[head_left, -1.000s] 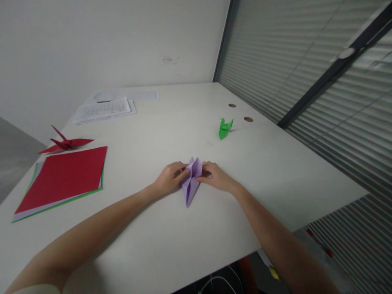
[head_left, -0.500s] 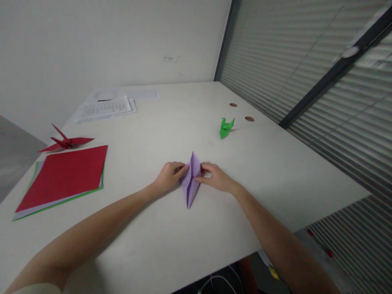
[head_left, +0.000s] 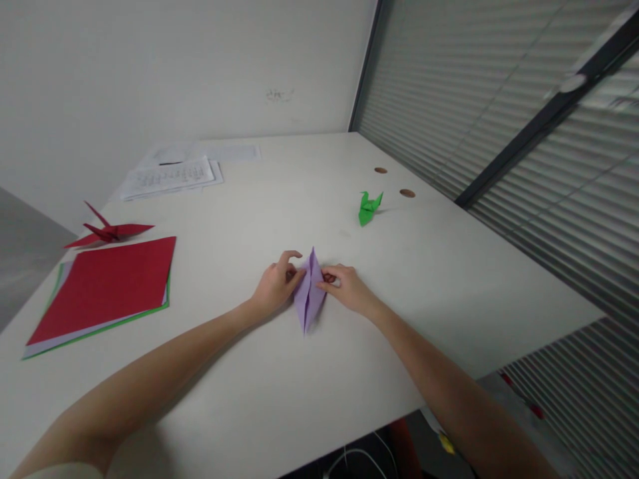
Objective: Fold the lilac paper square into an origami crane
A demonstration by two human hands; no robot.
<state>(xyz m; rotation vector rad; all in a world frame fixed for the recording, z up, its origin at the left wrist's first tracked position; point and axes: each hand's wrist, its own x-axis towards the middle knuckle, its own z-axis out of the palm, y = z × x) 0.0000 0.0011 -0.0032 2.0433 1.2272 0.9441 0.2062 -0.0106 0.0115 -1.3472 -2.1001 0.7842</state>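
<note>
Head view: at the centre of the frame, a folded purple paper [head_left: 308,293] stands between two bare hands, a narrow diamond with one point toward the top of the frame and one toward the bottom, a dark slit running down its middle; the left hand [head_left: 274,285] grasps its left edge, thumb laid on the paper, index finger raised and bent clear of it, the remaining fingers curled and partly hidden; the right hand [head_left: 348,287] pinches the right edge, thumb in front and fingertips partly out of sight behind; how firmly either hand presses, I cannot tell.

Beneath them spreads a white table [head_left: 249,392]; at the left of the frame lies a red sheet [head_left: 110,283], with a lilac margin and a green one showing from under it; just above that rests a red paper crane [head_left: 110,233], wings spread; right of centre, higher than the hands and well apart from them, sits a small green paper crane [head_left: 368,209]; two round holes [head_left: 407,193] pierce the tabletop to its right; in the upper left, written papers [head_left: 172,177] lie overlapping; slatted blinds [head_left: 424,86] fill the upper right; a pale cable [head_left: 357,452] curves at the bottom edge.
</note>
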